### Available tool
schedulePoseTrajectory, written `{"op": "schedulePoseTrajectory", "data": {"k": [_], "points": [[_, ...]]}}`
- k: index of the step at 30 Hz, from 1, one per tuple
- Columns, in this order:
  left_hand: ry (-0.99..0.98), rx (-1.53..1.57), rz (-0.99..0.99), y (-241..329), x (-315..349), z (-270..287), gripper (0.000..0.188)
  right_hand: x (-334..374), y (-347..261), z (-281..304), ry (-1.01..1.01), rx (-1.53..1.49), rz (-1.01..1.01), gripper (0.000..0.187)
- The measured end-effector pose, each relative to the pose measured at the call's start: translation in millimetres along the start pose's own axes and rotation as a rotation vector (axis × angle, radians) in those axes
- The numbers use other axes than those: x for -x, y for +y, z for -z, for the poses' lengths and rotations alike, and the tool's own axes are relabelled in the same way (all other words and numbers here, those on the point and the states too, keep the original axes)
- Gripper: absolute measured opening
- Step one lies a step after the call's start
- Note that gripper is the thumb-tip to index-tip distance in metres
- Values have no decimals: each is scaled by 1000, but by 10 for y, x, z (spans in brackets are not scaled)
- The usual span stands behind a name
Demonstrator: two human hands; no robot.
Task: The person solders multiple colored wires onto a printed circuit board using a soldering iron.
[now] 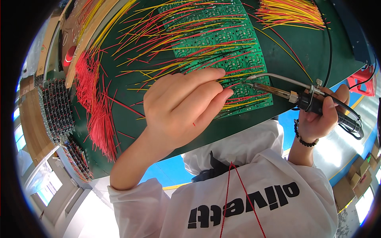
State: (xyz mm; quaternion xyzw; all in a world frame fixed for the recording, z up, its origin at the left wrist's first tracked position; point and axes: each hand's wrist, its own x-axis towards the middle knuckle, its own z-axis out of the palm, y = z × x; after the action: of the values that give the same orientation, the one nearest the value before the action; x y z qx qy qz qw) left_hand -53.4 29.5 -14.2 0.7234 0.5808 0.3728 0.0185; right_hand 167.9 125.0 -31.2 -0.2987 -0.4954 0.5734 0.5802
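My right hand (319, 119) grips a soldering iron (308, 102) by its black handle. A thin metal feed tube (287, 79) is clamped along it, and both tips meet over the near right part of a green circuit board panel (260, 59). Just left of the tips is my left hand (182, 105), its fingers pinched together on a thin red wire (237, 85) that runs toward the iron tip. The exact grip is partly hidden by the fingers. Rows of red, yellow and black wires (158, 51) lie across the panel, many reaching past its left edge.
A pile of red wires (95, 115) lies on the green table (198, 141) to the left, beside a wooden strip (73, 67). A red and yellow wire bundle (291, 14) lies at the far right, near a black cable (330, 51). Stacked boards (57, 109) stand beyond the left edge.
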Motion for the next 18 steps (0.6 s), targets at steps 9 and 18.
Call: {"op": "schedulePoseTrajectory", "data": {"k": [9,18], "points": [[-12,0,7,10,-4,2,16,-10,-18,-6,-10,38,6,20],[-10,2,10,14,5,0,17,-10,-15,-20,37,37,-16,21]]}}
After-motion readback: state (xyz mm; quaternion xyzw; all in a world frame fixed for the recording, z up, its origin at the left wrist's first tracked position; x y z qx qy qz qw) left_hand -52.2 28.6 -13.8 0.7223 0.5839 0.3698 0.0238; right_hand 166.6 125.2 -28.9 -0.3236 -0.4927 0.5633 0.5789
